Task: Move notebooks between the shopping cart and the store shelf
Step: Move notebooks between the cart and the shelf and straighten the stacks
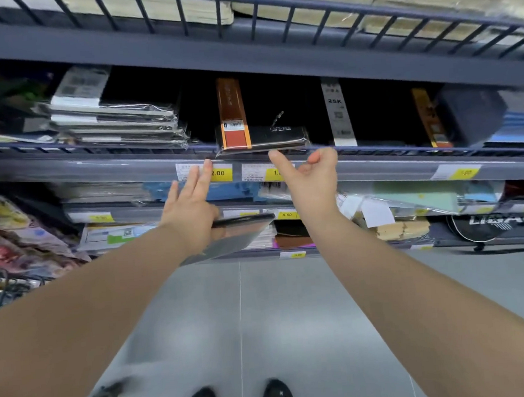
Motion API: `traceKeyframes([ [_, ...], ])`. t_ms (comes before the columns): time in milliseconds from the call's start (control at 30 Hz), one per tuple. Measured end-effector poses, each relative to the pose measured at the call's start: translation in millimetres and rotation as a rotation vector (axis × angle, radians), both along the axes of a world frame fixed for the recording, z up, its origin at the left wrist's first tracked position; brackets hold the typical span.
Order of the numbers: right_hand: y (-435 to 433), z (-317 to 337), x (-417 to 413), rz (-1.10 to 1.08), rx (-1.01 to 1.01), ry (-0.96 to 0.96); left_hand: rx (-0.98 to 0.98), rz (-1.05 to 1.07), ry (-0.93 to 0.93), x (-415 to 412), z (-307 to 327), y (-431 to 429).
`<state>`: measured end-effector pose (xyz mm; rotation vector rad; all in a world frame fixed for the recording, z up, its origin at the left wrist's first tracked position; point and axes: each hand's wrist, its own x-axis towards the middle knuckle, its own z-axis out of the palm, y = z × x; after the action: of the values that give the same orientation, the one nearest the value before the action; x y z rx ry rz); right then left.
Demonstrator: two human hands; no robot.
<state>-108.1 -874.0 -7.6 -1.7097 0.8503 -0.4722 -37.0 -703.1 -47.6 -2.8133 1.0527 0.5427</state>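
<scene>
Black notebook [276,135] with an orange band lies on the middle shelf [97,169], its front edge jutting over the low rail. Dark open room sits behind it, and a wrapped stack [116,121] lies to its left. Right hand [312,176] is just below, fingers curled on nothing, thumb stretched up to that edge. Left hand [190,208], fingers straight, holds a thin dark notebook [244,227] under its palm, thumb hidden.

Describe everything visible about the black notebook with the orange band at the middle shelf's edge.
The black notebook lies flat in clear, glossy plastic wrap, with a wide orange band and a white barcode label near its left end. It sits at the front of the shelf, slightly overhanging the rail. The right hand points an index finger up at its underside; contact is unclear.
</scene>
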Motion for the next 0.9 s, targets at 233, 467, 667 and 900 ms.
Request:
traceKeyframes([
  [233,3.4,-6.6,-68.9,-0.024,-0.052,0.137,-0.523,0.207,0.246,-32.1,22.2,26.1],
  [467,30.1,-12.2,-124.5,0.077,-0.069,0.259,-1.111,0.898,0.699,-97.6,57.2,28.7],
  [667,59.0,11.7,-127.2,0.276,0.342,0.104,-1.223,0.960,0.831,-94.8,70.7,7.7],
  [900,45.3,38.0,-105.0,0.231,0.374,-0.031,-0.986,0.817,0.754,-59.9,66.4,5.6],
])
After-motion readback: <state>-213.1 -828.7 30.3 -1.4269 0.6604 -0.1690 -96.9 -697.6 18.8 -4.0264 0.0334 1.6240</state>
